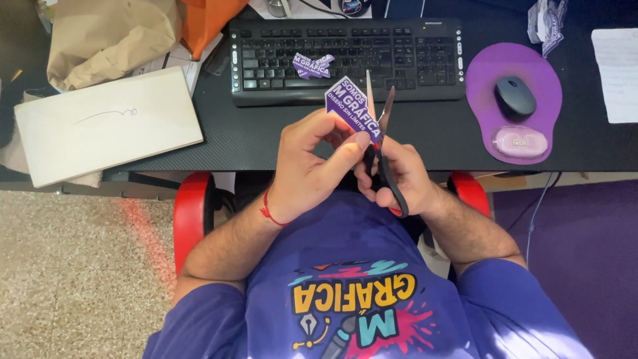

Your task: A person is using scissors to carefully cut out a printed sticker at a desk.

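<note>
My left hand (312, 159) pinches a purple printed sticker (349, 105) with a white border, held above the desk edge. My right hand (395, 173) grips black-handled scissors (380, 126); the blades are open and point away from me, with the sticker's right edge between them. A second purple cut-out sticker (312, 65) lies on the black keyboard (345, 56) just beyond the hands. A red string bracelet circles my left wrist.
A black desk (219, 133) holds a purple mouse pad (515, 100) with a dark mouse (515, 96), a white sheet (617, 73) at right, a beige board (106, 123) and crumpled brown paper (106, 36) at left. Red chair armrests (193, 213) flank me.
</note>
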